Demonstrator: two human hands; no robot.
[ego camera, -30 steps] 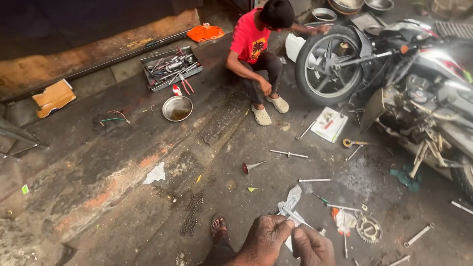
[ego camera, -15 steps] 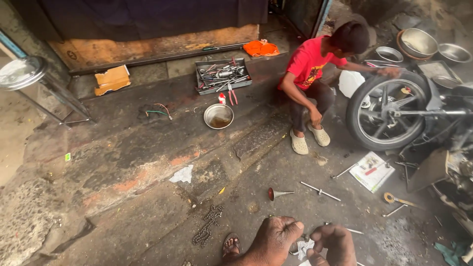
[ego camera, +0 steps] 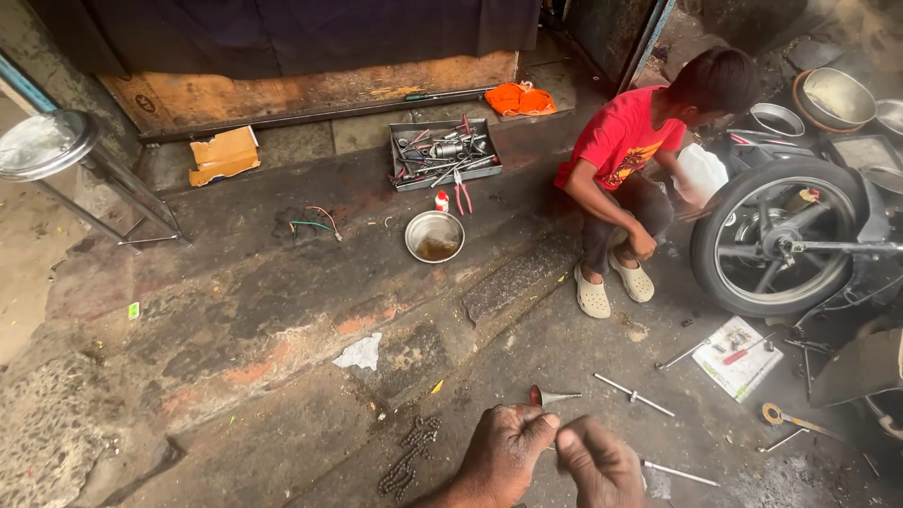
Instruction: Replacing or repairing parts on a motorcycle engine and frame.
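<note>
Both hands, left hand (ego camera: 503,452) and right hand (ego camera: 597,463), now meet low over the oily floor (ego camera: 282,442), fingers clenched together; the white scrap seen between them a second ago is hidden, near the chain (ego camera: 409,458) and funnel (ego camera: 548,397).

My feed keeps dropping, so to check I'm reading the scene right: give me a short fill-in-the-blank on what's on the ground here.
1. The grey tray of tools lies just behind the round metal ____ on the step.
2. The crouching person wears a ____ shirt.
3. That person faces a motorcycle ____ with spokes.
4. A dark ____ lies in a line on the ground left of the left hand, which is close to the right hand.

Missing words: bowl; red; wheel; chain
</note>
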